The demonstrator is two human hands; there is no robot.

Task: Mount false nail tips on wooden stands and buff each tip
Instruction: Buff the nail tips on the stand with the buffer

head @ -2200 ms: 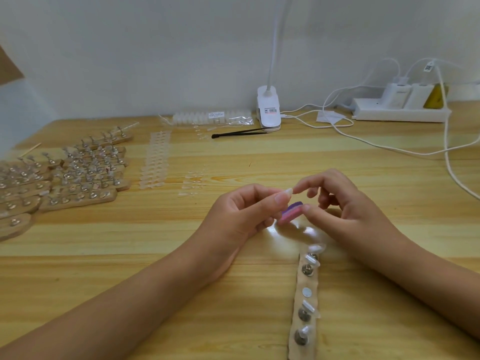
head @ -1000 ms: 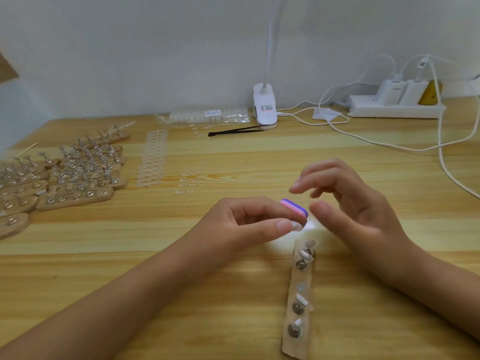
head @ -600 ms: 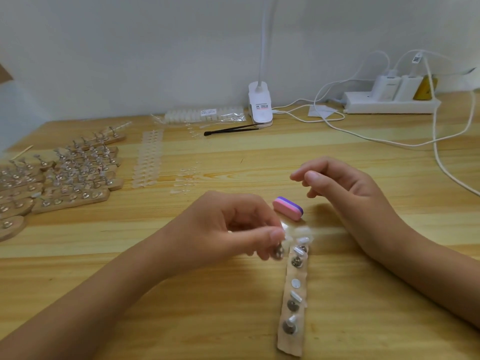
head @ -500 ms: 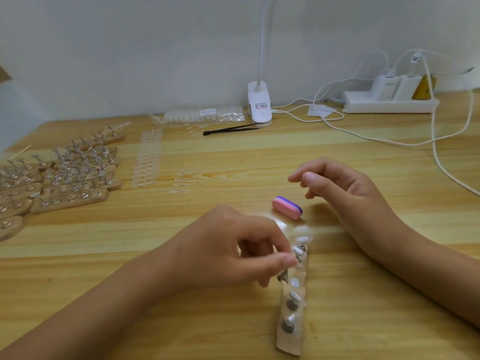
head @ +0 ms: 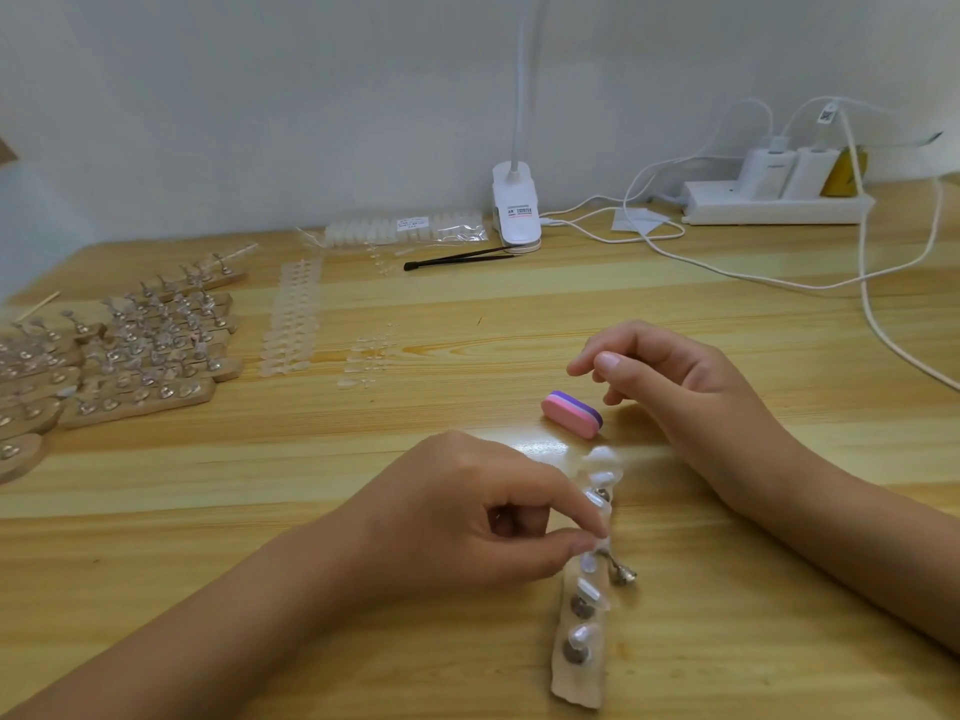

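Note:
A narrow wooden stand (head: 579,683) lies lengthwise on the table in front of me, carrying several metal pegs with clear nail tips. My left hand (head: 467,522) pinches a metal peg with a nail tip (head: 610,561) between thumb and forefinger, right over the middle of the stand. A pink and purple buffer block (head: 571,414) lies on the table just beyond the stand. My right hand (head: 670,376) hovers beside the buffer with loosely curled fingers, holding nothing.
Several wooden stands with mounted tips (head: 130,356) fill the left side. Strips of clear nail tips (head: 291,319) and loose tips (head: 369,356) lie mid-table. At the back are a bag of tips (head: 405,228), black tweezers (head: 457,258), a clip lamp (head: 517,210), a power strip (head: 774,205) and white cables (head: 883,304).
My right hand let go of the buffer, which now lies on the table. My left hand moved down and nearer with the peg, to the middle of the stand.

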